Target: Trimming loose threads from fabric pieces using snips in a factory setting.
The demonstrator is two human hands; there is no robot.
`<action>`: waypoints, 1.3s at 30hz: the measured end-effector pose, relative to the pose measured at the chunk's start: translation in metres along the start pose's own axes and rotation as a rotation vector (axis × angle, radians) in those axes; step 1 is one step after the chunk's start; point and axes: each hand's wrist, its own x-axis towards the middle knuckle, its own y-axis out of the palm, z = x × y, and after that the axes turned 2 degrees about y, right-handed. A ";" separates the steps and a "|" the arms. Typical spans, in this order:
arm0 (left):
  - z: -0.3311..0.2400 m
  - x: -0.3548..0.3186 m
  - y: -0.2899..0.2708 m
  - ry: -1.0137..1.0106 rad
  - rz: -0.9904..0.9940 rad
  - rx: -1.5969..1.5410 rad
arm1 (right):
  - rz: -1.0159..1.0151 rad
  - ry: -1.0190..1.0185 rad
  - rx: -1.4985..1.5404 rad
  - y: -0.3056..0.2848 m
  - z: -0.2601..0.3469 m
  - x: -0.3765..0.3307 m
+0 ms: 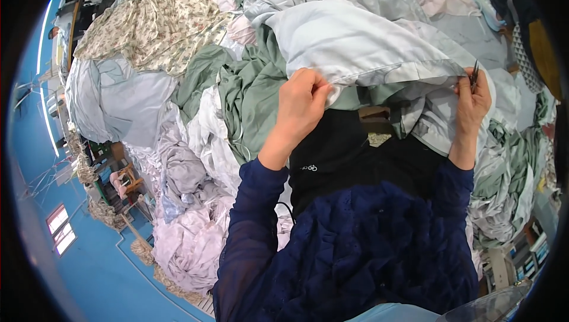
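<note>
Here: hemmed edge of pale blue sheet [355,43] stretched between two hands, above the fabric heap
Left hand [299,106] pinches the hem; right hand [472,106] pinches hem plus small snips [474,76]; trimming step, next needs a steady, taut edge

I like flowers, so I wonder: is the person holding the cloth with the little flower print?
No, both the left hand and the right hand grip the hem of a plain pale blue sheet; the cream flower-print cloth lies apart, untouched.

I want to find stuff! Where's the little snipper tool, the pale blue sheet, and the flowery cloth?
small scissors [475,75], head view, on the dark blades above the right hand.
pale blue sheet [349,43], head view, on its smooth middle.
flowery cloth [163,23], head view, on its printed middle.
</note>
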 end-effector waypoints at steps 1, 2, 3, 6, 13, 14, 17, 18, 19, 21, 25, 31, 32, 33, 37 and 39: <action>0.002 -0.004 0.000 -0.010 -0.024 -0.022 | 0.003 -0.008 -0.003 0.000 0.000 0.000; 0.005 -0.006 0.000 -0.010 -0.023 -0.020 | 0.007 -0.017 -0.006 0.000 0.001 0.000; 0.007 -0.009 0.001 -0.006 -0.057 -0.010 | 0.006 -0.016 -0.005 0.001 0.001 0.000; 0.014 -0.017 0.001 -0.033 -0.134 -0.006 | 0.000 -0.014 -0.022 0.001 0.000 0.000; 0.036 -0.042 -0.003 -0.204 -0.220 -0.140 | 0.016 -0.016 -0.053 0.002 -0.001 0.001; 0.025 -0.036 -0.005 -0.205 -0.219 -0.142 | 0.007 -0.017 -0.071 0.001 -0.002 0.000; -0.013 -0.017 -0.011 -0.042 -0.207 -0.189 | 0.041 -0.035 -0.054 -0.001 -0.004 0.003; -0.018 -0.009 -0.013 -0.157 -0.101 -0.468 | 0.045 -0.036 -0.054 -0.001 -0.004 0.003; -0.019 -0.003 -0.014 -0.270 0.010 -0.746 | 0.044 -0.030 -0.044 0.000 -0.005 0.003; -0.006 0.000 -0.012 -0.259 0.018 -0.581 | 0.046 -0.027 -0.031 -0.001 -0.007 0.003; 0.012 -0.007 -0.015 0.074 -0.080 0.157 | 0.119 -0.039 -0.176 -0.003 -0.007 0.000; 0.070 -0.046 -0.036 0.038 0.009 0.533 | 0.020 -0.030 -0.049 0.001 -0.005 0.001; 0.080 -0.055 -0.044 -0.007 0.027 0.568 | 0.033 0.010 0.062 -0.002 -0.006 0.003; 0.090 -0.064 -0.049 -0.007 0.025 0.570 | 0.033 0.008 0.064 -0.001 -0.007 0.003; 0.077 -0.076 -0.055 -0.170 -0.101 0.408 | 0.043 -0.006 -0.031 -0.001 -0.008 0.002; 0.055 -0.066 -0.044 -0.217 -0.169 -0.100 | 0.055 -0.012 -0.021 -0.001 -0.007 0.004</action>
